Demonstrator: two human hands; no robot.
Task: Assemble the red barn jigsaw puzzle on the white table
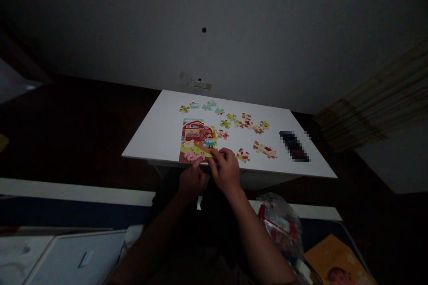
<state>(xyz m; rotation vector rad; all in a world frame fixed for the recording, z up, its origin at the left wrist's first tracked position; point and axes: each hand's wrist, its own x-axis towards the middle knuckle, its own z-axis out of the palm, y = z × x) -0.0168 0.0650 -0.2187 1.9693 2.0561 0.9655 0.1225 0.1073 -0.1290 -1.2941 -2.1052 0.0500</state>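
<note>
A partly assembled jigsaw puzzle (pixel 195 140) with a red barn, a figure in blue and pink pigs lies at the front edge of the white table. My left hand (pixel 193 179) is curled at its lower edge, fingertips closed on the border by the pigs. At the lower right corner, my right hand (pixel 226 169) is bent over with thumb and fingers pinched on the puzzle. The hands nearly touch, and they hide that corner, so I cannot tell whether a loose piece is between the fingers. A brown-and-white puzzle piece (pixel 243 155) lies right of my right hand.
More pieces lie about: joined pieces (pixel 265 149) at right, a cluster (pixel 247 122) behind, pale blue pieces (pixel 207 106) at the back. A pixelated dark object (pixel 294 146) sits on the right of the white table (pixel 150 136). A clear plastic bag (pixel 282 218) is beside my right forearm.
</note>
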